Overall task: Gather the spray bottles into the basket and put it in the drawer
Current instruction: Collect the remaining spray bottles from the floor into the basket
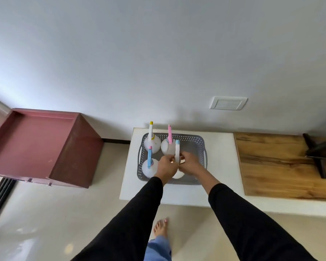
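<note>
A grey perforated basket [199,146] stands on a white table [220,166]. Inside it stand several white round spray bottles: one with a yellow head [152,143] at the back left, one with a pink head [168,146] behind the middle, one with a blue head [149,164] at the front left. A fourth bottle with a white and pale blue head [177,151] stands at the front middle. My left hand [166,166] and my right hand [190,163] both grip this bottle at its neck. Its body is mostly hidden by my hands.
An open maroon drawer [34,144] sticks out at the left above the tiled floor. A wooden board [277,164] lies on the table's right part, with a dark stand [316,153] on it. A wall plate [228,103] is behind.
</note>
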